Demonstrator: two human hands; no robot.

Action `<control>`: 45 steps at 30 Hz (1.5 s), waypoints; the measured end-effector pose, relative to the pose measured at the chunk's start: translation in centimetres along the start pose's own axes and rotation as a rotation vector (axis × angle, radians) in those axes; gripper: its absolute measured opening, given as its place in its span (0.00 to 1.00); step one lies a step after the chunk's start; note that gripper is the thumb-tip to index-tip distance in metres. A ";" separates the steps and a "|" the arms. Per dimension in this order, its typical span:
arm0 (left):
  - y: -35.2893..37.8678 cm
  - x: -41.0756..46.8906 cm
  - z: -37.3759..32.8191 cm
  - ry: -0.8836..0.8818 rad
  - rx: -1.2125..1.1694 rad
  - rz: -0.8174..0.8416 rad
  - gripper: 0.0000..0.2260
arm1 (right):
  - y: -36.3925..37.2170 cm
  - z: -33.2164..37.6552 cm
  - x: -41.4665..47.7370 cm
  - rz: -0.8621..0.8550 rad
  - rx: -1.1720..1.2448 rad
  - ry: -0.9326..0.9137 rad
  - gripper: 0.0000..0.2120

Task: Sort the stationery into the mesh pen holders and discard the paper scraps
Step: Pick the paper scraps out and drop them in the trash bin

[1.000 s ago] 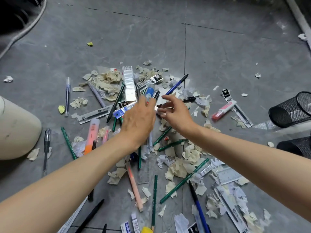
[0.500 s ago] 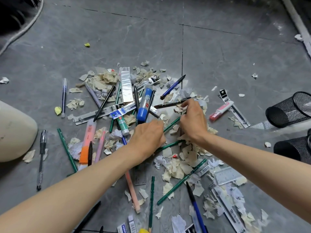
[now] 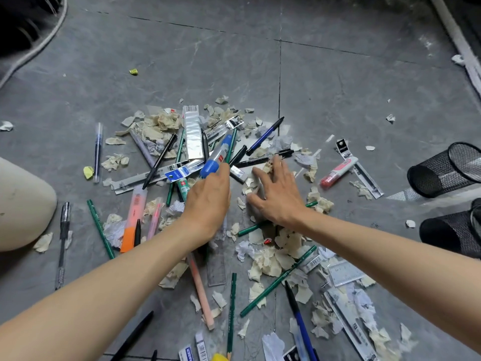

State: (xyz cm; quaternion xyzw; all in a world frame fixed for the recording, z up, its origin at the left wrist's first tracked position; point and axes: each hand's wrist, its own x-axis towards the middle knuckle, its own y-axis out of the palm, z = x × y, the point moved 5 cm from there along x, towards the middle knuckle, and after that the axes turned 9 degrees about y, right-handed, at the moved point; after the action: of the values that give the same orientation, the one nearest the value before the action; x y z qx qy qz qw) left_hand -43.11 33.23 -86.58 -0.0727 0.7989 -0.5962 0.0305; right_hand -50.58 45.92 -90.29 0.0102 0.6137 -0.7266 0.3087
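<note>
Stationery (image 3: 158, 158) and torn cream paper scraps (image 3: 270, 259) lie mixed in one heap on the grey tiled floor (image 3: 338, 82), directly in front of you. Your left hand (image 3: 208, 201) reaches into the middle of the heap. Its forefinger lies straight against the cap end of a clear, blue-capped tube (image 3: 217, 158). The other fingers are hidden under the hand, so you cannot tell whether they pinch anything. Your right hand (image 3: 277, 196) lies just beside it, palm down, with its fingers (image 3: 260, 178) spread wide over loose scraps, close to a small white eraser (image 3: 238, 174); it holds nothing. Green pencils (image 3: 278, 280) cross the heap below both wrists. An orange highlighter (image 3: 131, 220) lies to the left, a blue pen (image 3: 265, 135) at the far side, and a pink-capped tube (image 3: 338, 173) to the right. Two black mesh pen holders (image 3: 442, 170) lie tipped on their sides at the right edge, well apart from the heap. A cream rounded container (image 3: 23, 204) sits at the left edge.
</note>
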 end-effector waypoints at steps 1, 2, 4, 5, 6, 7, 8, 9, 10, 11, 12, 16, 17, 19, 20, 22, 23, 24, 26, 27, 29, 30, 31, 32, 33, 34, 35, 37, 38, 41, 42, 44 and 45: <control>0.0 0.1 -0.2 0.005 0.064 0.021 0.08 | 0.1 0.0 0.1 0.037 -0.020 -0.002 0.35; -0.1 0.1 -0.4 0.003 0.108 0.038 0.08 | 0.1 0.0 0.2 0.072 -0.039 -0.005 0.35; -0.2 0.2 -0.8 0.016 0.141 0.051 0.09 | 0.2 0.0 0.3 0.108 -0.081 -0.018 0.35; -0.1 0.2 -1.2 0.047 0.136 0.041 0.08 | 0.2 0.1 0.1 0.101 -0.095 -0.030 0.34; 0.2 0.2 -1.6 0.104 0.114 0.018 0.07 | 0.0 0.3 -0.2 0.078 -0.093 -0.043 0.33; 0.6 0.0 -2.1 0.182 0.089 0.004 0.05 | -0.3 0.5 -0.6 0.036 -0.082 -0.054 0.30; 1.3 -0.1 -2.6 0.270 0.071 0.002 0.06 | -0.7 0.7 -1.3 -0.026 -0.076 -0.070 0.26; 2.2 -0.3 -3.1 0.357 0.068 0.007 0.07 | -1.1 0.9 -2.1 -0.097 -0.090 -0.097 0.21; 3.0 -0.6 -3.4 0.412 0.074 0.019 0.10 | -1.4 1.1 -3.0 -0.153 -0.110 -0.136 0.17; 3.6 -0.6 -3.6 0.428 0.080 0.013 0.12 | -1.4 1.1 -3.8 -0.182 -0.125 -0.171 0.14; 3.9 -0.6 -3.6 0.415 0.072 -0.008 0.13 | -1.5 0.9 -4.5 -0.192 -0.124 -0.191 0.13; 4.6 -0.8 -5.4 0.504 -0.036 0.111 0.15 | -2.1 -1.4 -5.1 -0.267 -0.028 -0.125 0.09; 4.8 -1.0 -6.2 0.572 -0.059 0.167 0.17 | -2.4 -2.2 -4.8 -0.294 -0.021 -0.096 0.08; 4.5 -1.1 -6.9 0.595 -0.088 0.137 0.23 | -3.0 -3.8 -3.9 -0.309 0.000 -0.040 0.08; 4.2 -0.7 -6.8 0.523 -0.100 0.094 0.24 | -3.4 -4.4 -3.5 -0.299 0.009 -0.019 0.10; 3.9 0.3 -5.7 0.363 -0.096 0.030 0.23 | -4.1 -5.0 -2.7 -0.254 0.008 0.009 0.14; 3.9 0.8 -5.1 0.314 -0.063 0.020 0.22 | -4.4 -5.2 -2.2 -0.221 0.001 0.018 0.16; 3.9 1.2 -4.7 0.291 -0.021 0.021 0.20 | -4.6 -5.2 -1.7 -0.185 -0.007 0.020 0.17; 3.7 2.2 -4.1 0.267 0.038 0.057 0.17 | -4.9 -4.8 -0.8 -0.129 -0.005 0.003 0.16; 3.7 2.6 -4.0 0.255 0.057 0.082 0.16 | -4.9 -4.6 -0.4 -0.125 0.006 -0.011 0.15; 3.5 3.4 -4.0 0.234 0.088 0.098 0.15 | -4.9 -4.2 0.2 -0.166 0.049 -0.018 0.15; 3.3 3.8 -4.2 0.231 0.104 0.086 0.15 | -4.8 -3.9 0.2 -0.191 0.082 -0.015 0.14; 3.2 4.1 -4.3 0.231 0.119 0.073 0.14 | -4.6 -3.8 0.2 -0.210 0.126 -0.006 0.14; 3.2 4.4 -4.4 0.233 0.130 0.065 0.13 | -4.5 -3.7 0.0 -0.226 0.181 0.007 0.14; 3.0 4.6 -4.3 0.240 0.138 0.058 0.10 | -4.4 -3.8 -0.1 -0.242 0.242 0.023 0.13; 2.9 4.6 -4.1 0.260 0.140 0.050 0.08 | -4.4 -3.9 -0.3 -0.259 0.296 0.036 0.13; 2.7 4.6 -3.9 0.294 0.138 0.037 0.07 | -4.6 -4.0 -0.4 -0.281 0.339 0.048 0.12; 2.5 4.3 -3.4 0.390 0.142 0.014 0.06 | -5.1 -4.1 -0.6 -0.349 0.400 0.071 0.11; 2.5 4.1 -3.1 0.428 0.146 0.011 0.06 | -5.3 -4.1 -0.6 -0.390 0.430 0.086 0.12; 2.3 3.8 -2.4 0.451 0.129 -0.007 0.10 | -5.2 -4.0 0.2 -0.387 0.438 0.102 0.17; 2.3 3.7 -2.3 0.434 0.118 -0.016 0.12 | -4.7 -3.8 0.7 -0.312 0.390 0.070 0.22; 2.0 3.6 -2.2 0.374 0.086 -0.036 0.15 | -3.4 -3.1 1.6 -0.133 0.226 -0.011 0.28; 1.8 3.6 -2.3 0.334 0.067 -0.040 0.17 | -2.6 -2.7 1.8 -0.060 0.126 -0.041 0.29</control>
State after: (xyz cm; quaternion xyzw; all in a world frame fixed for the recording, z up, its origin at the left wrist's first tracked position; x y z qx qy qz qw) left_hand -47.14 35.34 -87.56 0.0127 0.7709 -0.6270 -0.1120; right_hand -54.25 47.73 -89.40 -0.0037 0.5601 -0.7729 0.2982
